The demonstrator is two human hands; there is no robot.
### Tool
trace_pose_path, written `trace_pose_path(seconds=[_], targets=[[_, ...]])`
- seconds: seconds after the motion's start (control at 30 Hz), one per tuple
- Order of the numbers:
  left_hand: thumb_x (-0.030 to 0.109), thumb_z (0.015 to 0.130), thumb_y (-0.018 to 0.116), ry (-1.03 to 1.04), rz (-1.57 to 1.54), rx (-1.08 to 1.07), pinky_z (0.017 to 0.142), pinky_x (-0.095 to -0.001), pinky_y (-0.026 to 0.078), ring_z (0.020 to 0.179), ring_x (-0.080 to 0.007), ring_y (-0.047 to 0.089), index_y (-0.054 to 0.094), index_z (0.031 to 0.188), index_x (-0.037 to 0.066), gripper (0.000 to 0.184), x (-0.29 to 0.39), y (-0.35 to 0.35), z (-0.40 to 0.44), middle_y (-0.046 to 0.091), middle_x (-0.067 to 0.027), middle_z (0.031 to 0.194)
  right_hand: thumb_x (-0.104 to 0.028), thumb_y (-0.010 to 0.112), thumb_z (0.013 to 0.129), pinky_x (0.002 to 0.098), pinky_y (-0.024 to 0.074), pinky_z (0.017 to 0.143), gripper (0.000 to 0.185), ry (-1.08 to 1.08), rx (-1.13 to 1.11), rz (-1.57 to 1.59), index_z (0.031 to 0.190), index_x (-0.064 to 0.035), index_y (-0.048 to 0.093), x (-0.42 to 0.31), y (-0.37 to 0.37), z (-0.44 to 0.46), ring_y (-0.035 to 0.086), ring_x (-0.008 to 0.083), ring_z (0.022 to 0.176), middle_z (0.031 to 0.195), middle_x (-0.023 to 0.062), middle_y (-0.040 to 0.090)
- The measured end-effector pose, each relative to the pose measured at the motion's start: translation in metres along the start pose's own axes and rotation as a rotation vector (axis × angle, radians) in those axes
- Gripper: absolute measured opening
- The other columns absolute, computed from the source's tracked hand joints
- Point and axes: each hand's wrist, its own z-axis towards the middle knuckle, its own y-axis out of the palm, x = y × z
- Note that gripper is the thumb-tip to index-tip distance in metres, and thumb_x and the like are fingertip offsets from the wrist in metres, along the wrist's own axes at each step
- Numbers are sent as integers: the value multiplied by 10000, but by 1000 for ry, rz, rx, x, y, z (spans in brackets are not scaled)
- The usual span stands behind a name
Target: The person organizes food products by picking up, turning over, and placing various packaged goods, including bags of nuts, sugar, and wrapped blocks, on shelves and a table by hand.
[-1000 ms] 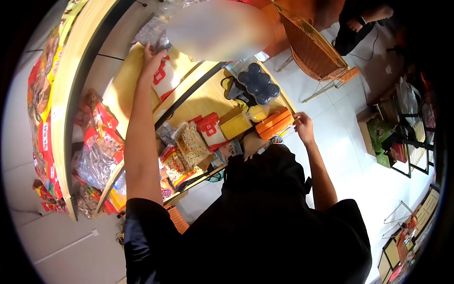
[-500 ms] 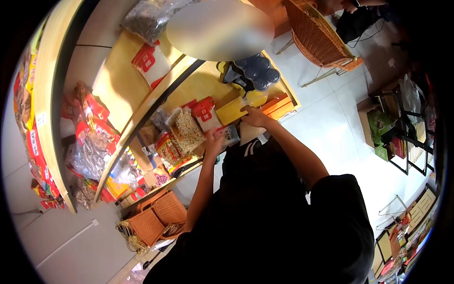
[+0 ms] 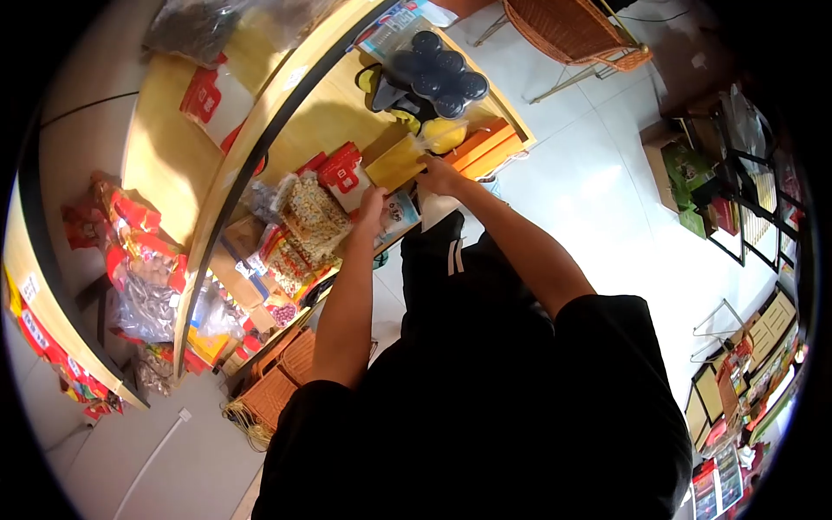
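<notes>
My left hand (image 3: 373, 208) is at the lower end of a red-and-white packet (image 3: 344, 176), fingers closed; what they grip is hidden. Just right of it lies a light blue packet (image 3: 399, 211). My right hand (image 3: 438, 176) is at the near end of a yellow box (image 3: 392, 160), its fingers bent together, and I cannot make out what is in them. Below it sits a pale packet (image 3: 436, 208). Orange boxes (image 3: 481, 149) and a yellow round item (image 3: 443, 135) lie beyond my right hand. Left of my left hand is a clear bag of pale pieces (image 3: 314, 217).
Dark round-topped containers (image 3: 440, 74) stand on the wooden shelf (image 3: 329, 108). Another red-and-white packet (image 3: 217, 104) lies on the upper board. Bagged goods (image 3: 143, 277) are at the left. A wicker chair (image 3: 563, 35) stands at the top, wicker baskets (image 3: 269, 394) at lower left.
The view has shifted, and the shelf goods appear further left and higher. My hands came in from the shelf's far and right edges to the packets and yellow box, where they stay.
</notes>
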Motion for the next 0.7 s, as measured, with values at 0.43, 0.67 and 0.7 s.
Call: trace_pose_path(seconds=[0.43,0.67,0.7], targets=[[250,874,543,-13,-129,25,710,-318,472,755,-184,536,551,1092,23,315,26,-1,31,552,-64,866,-185,602,809,380,579,587,786,249,-9,510,1438,-95,140,-6,15,5,622,332,917,1382,206,297],[289,852,588,-218,-408,-48,726,-347,483,824,-197,515,536,1089,68,327,22,-17,44,521,-73,938,-170,582,817,357,561,484,731,249,-7,581,1409,-73,165,-8,12,2,651,263,595,1262,220,383],[283,851,589,-202,-351,-11,709,-353,493,832,-199,517,549,1068,67,309,19,-17,48,523,-76,945,-166,585,818,360,563,482,771,275,-58,611,1429,-65,125,-8,11,1,656,272,597,1246,233,390]])
